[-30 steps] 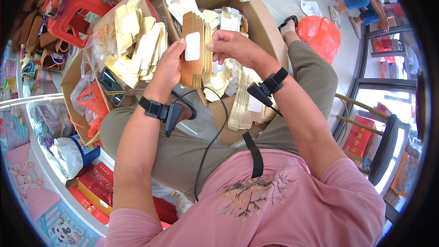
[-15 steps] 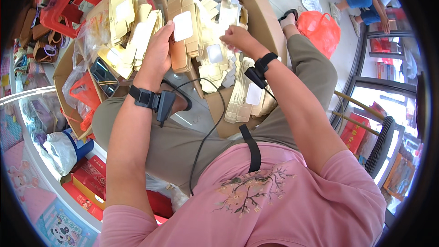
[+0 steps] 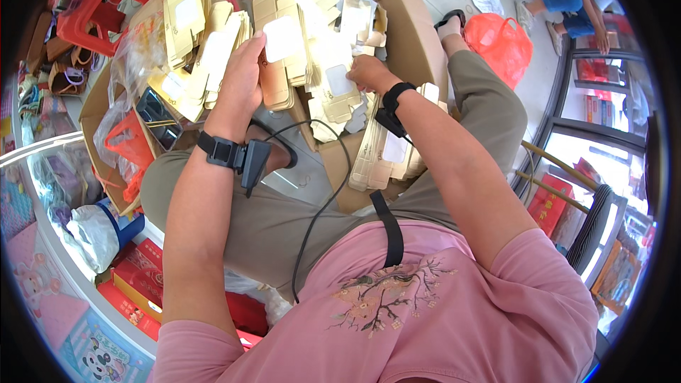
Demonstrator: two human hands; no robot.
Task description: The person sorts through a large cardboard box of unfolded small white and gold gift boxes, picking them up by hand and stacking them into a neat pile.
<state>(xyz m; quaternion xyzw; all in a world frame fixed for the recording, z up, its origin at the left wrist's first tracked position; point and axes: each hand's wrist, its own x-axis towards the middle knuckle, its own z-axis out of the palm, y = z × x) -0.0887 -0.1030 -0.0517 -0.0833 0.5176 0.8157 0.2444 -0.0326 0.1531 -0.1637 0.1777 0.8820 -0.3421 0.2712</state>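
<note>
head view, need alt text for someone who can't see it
Seen from above, a seated person in a pink shirt holds a stack of flat tan cardboard box blanks in the left hand while the right hand reaches into a large cardboard carton full of the same blanks. More blanks rest on the lap, and a red plastic bag lies on the floor.
</note>
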